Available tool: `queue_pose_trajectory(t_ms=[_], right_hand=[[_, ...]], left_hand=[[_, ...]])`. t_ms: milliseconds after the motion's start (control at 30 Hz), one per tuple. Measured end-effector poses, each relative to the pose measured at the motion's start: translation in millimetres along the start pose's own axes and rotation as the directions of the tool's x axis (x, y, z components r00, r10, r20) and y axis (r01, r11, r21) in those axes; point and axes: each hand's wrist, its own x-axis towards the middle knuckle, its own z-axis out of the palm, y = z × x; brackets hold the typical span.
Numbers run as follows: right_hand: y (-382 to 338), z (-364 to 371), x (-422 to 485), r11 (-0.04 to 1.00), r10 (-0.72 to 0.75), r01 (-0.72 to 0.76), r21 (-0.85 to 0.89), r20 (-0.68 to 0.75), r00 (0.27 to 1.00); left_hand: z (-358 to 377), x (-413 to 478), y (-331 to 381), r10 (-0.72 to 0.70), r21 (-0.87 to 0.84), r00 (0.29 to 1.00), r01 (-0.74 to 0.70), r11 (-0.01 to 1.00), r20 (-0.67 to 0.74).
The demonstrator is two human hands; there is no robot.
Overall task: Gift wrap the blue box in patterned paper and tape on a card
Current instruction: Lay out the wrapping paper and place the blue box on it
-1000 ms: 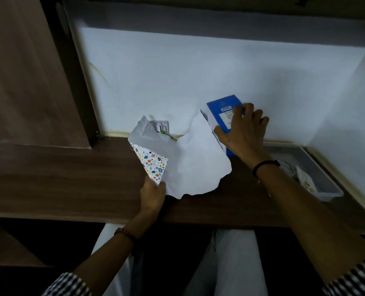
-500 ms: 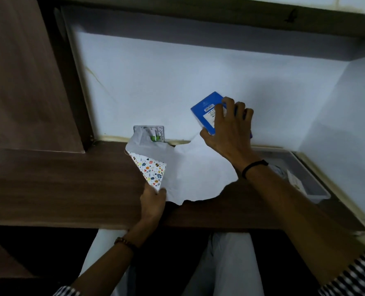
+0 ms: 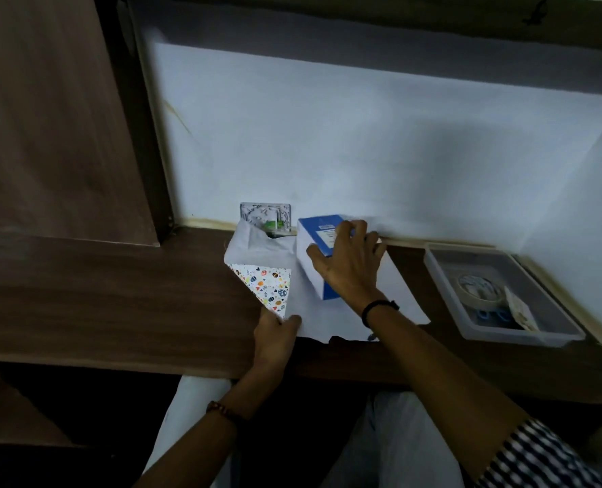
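Observation:
The blue box (image 3: 318, 246) with white sides rests on the wrapping paper (image 3: 396, 294), which lies white side up on the wooden desk. My right hand (image 3: 348, 269) grips the box from above, fingers curled over its top. A corner of the paper (image 3: 266, 283) is folded over and shows its colourful pattern. My left hand (image 3: 274, 334) pinches that folded corner at the paper's near edge. A small card (image 3: 519, 308) lies in the tray at the right.
A clear plastic tray (image 3: 553, 334) at the right holds a roll of tape (image 3: 479, 288), blue-handled scissors (image 3: 491, 315) and the card. A wall socket plate (image 3: 266, 216) sits behind the paper. The desk's front edge (image 3: 116, 361) runs just below my left hand.
My right hand has brought the blue box down from the air onto the paper. The paper now lies flatter. My left hand keeps its pinch on the folded corner.

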Motion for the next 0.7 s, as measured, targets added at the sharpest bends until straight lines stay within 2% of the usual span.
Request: queue_pose_trajectory(t_ms=[167, 367, 533, 700], right_hand=[[-11.2, 26.9, -11.2, 0.998, 0.063, -0.062, -0.014, 0.061, 0.996], [-0.5, 30.8, -19.1, 0.997, -0.056, 0.048, 0.06, 0.127, 0.99], [20.2, 21.6, -13.6, 0.986, -0.164, 0.15, 0.067, 0.405, 0.899], [17.3, 23.8, -15.0, 0.991, -0.131, 0.112, 0.077, 0.323, 0.937]], left_hand=[[-3.1, 3.2, -2.6, 0.01, -0.025, 1.0, -0.009, 1.0, 0.016], [-5.4, 8.3, -2.7, 0.012, -0.051, 1.0, -0.012, 0.999, 0.013], [-9.3, 13.9, -5.1, -0.053, -0.042, 0.997, 0.055, 0.998, 0.054], [-11.7, 15.8, -2.8, -0.035, 0.034, 0.998, 0.033, 0.999, 0.051]])
